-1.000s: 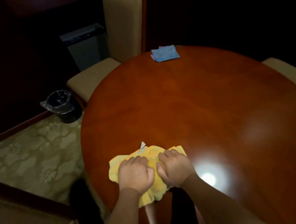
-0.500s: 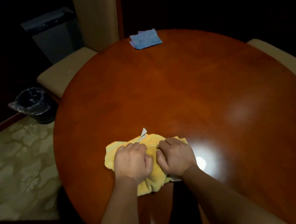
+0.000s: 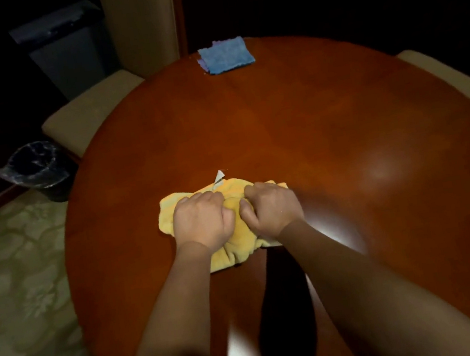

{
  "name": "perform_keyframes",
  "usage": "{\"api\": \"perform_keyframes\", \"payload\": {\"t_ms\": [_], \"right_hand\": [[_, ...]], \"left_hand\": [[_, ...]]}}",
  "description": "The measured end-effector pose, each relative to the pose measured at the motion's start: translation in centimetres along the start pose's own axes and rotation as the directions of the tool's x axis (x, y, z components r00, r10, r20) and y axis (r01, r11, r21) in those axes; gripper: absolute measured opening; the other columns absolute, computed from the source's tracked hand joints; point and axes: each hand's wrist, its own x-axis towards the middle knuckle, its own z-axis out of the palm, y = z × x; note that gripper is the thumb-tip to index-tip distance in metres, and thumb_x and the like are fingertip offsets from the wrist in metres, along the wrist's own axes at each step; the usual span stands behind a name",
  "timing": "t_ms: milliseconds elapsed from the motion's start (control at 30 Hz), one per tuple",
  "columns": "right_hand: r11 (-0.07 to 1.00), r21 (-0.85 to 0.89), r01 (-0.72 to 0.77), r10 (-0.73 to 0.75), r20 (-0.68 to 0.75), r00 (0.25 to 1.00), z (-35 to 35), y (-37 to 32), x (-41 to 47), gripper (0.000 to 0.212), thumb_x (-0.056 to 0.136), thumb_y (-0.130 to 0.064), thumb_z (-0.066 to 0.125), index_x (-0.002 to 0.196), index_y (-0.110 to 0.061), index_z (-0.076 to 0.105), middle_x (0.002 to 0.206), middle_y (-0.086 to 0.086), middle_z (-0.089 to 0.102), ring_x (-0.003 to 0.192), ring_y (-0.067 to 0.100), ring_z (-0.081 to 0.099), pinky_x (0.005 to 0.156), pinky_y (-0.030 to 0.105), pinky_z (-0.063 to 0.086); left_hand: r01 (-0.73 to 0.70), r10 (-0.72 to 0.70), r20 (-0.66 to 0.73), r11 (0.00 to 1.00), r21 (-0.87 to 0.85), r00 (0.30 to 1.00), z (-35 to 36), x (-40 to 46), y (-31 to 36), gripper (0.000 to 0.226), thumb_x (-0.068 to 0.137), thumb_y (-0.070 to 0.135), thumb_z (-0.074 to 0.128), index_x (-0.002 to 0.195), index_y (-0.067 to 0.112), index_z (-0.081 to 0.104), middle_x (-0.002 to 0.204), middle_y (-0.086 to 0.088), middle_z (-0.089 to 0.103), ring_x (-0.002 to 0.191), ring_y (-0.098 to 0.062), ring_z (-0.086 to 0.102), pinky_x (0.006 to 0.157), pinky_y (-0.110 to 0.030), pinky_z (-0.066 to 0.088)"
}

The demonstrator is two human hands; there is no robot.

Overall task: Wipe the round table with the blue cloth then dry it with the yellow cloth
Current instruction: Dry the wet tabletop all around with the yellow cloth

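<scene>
So from my feed, both hands were down on the yellow cloth, which was bunched up on the near-left part of the round table. The left hand had its fingers curled into the fabric, gripping the left half of the bundle, and the right hand was doing the same on the right half, knuckles up, thumbs almost meeting in the middle over a yellow bulge. A little white tag stuck up from the far edge of the cloth. The blue cloth was lying flat way over at the far rim of the table, well apart from the hands, nobody touching it. The tabletop was glossy reddish wood with a bright light glare just right of the right wrist. Around the table I could see a beige upholstered chair at the far left, another beige seat at the right, a small black bin with a liner on the floor, a taller dark bin behind it, and patterned carpet.
</scene>
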Motion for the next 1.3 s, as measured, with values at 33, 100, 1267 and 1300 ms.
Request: {"api": "perform_keyframes", "payload": {"t_ms": [33,100,1267,1300], "right_hand": [[1.0,0.006,0.003,-0.003,0.009,1.0,-0.2,-0.1,-0.2,0.035,0.082,-0.04,0.033,0.064,-0.015,0.049,0.058,0.002,0.051,0.053,0.022,0.048,0.048,0.024,0.016],[1.0,0.001,0.024,-0.024,0.044,0.999,-0.7,-0.4,-1.3,0.038,0.082,-0.041,0.029,0.067,-0.014,0.051,0.061,0.004,0.053,0.056,0.023,0.049,0.05,0.026,0.02],[0.989,0.065,0.131,-0.135,0.053,0.989,0.4,0.0,1.6,0.034,0.08,-0.037,0.04,0.075,-0.015,0.065,0.061,0.0,0.057,0.052,0.021,0.054,0.052,0.02,0.022],[0.99,0.064,0.126,-0.129,0.051,0.99,0.7,0.3,2.6,0.034,0.08,-0.037,0.04,0.075,-0.015,0.066,0.062,0.0,0.057,0.053,0.021,0.054,0.052,0.02,0.023]], "left_hand": [[0.008,-0.008,0.038,1.0,0.007,0.999,-0.4,-0.2,0.2,0.04,0.075,0.032,0.025,0.063,0.012,0.057,0.06,-0.003,0.058,0.055,-0.023,0.054,0.056,-0.029,0.038],[0.034,-0.037,0.097,0.999,0.031,0.995,-1.0,-1.5,0.9,0.04,0.076,0.034,0.016,0.07,0.016,0.051,0.068,-0.001,0.055,0.062,-0.02,0.049,0.061,-0.03,0.032],[0.079,-0.081,-0.074,0.997,-0.019,0.994,0.7,-0.4,-0.5,0.029,0.072,0.029,0.034,0.053,0.015,0.05,0.049,0.0,0.05,0.044,-0.021,0.049,0.048,-0.026,0.036],[0.076,-0.076,-0.071,0.997,-0.012,0.995,0.9,0.7,-0.9,0.029,0.073,0.029,0.033,0.054,0.015,0.051,0.05,0.0,0.05,0.044,-0.021,0.049,0.048,-0.027,0.036]]}}
